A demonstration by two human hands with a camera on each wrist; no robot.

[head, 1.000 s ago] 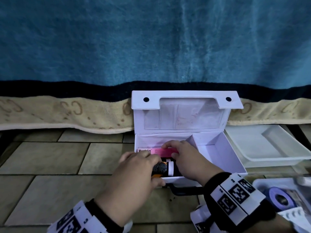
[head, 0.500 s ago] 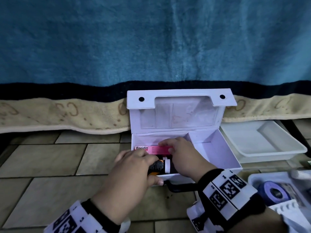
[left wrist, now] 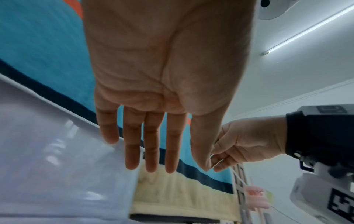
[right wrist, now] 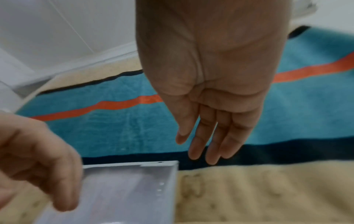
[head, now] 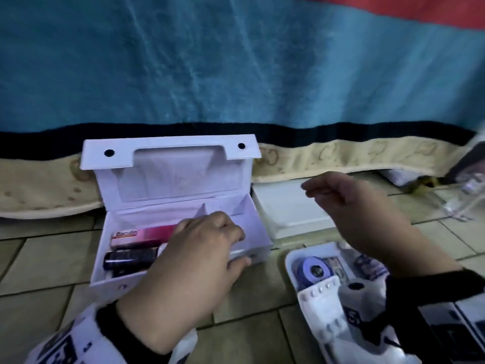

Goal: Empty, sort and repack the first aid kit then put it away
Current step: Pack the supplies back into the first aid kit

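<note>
Head view, left hand lower centre over open white box, fingers relaxed, empty, right hand centre right, fingers loose, empty.

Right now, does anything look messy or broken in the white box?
Nothing stands out. The first aid box sits open and upright, and the pink carton and dark bottle lie neatly side by side in its left compartment.

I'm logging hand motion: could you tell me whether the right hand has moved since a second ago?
Yes. The right hand has left the first aid box, moving right, now over the white tray.
</note>
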